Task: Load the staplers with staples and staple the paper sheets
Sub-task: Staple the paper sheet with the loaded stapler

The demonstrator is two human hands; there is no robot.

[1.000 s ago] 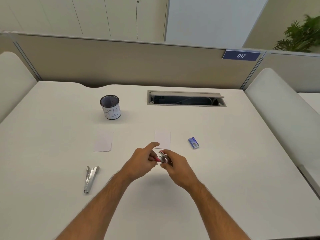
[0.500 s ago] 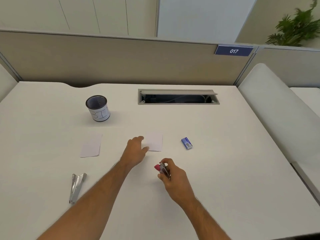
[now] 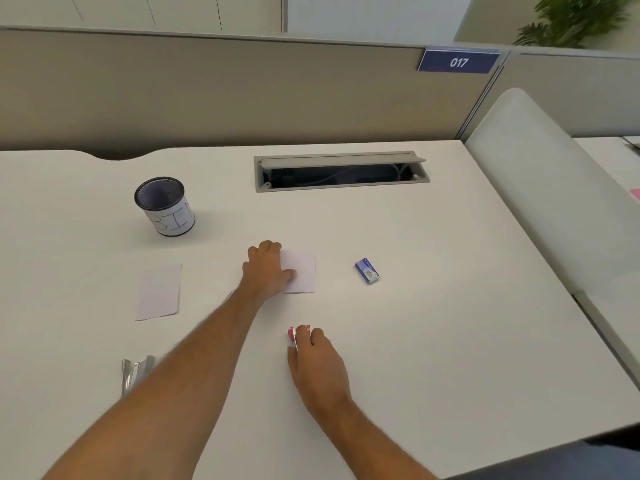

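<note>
Our left hand [image 3: 265, 268] lies flat on the left edge of a small sheet of paper [image 3: 302, 271], fingers fairly straight and pressed down on it, thumb resting on the sheet near its lower left corner. Our right hand [image 3: 317, 365] sits nearer to us on the desk [image 3: 450, 306], its fingers curled round a small pink stapler [image 3: 293, 336]; only the pink front end and a bit of metal show past the fingertips, so we cannot tell whether the stapler touches the desk. The two hands are well apart, the right one below and slightly right of the sheet.

A second sheet of paper [image 3: 159, 292] lies flat to the left of our left forearm. A silver stapler [image 3: 133, 372] lies near the desk's front left, partly hidden behind that forearm. A small blue box of staples [image 3: 367, 270] rests to the right of the sheet we press, near it but not touching. Further back on the left stands a dark mesh cup [image 3: 164, 206] with a white label marked "BIN". An open cable hatch [image 3: 341, 170] is set into the back of the desk, and a blue sign [image 3: 458, 61] reading 017 hangs on the partition behind
</note>
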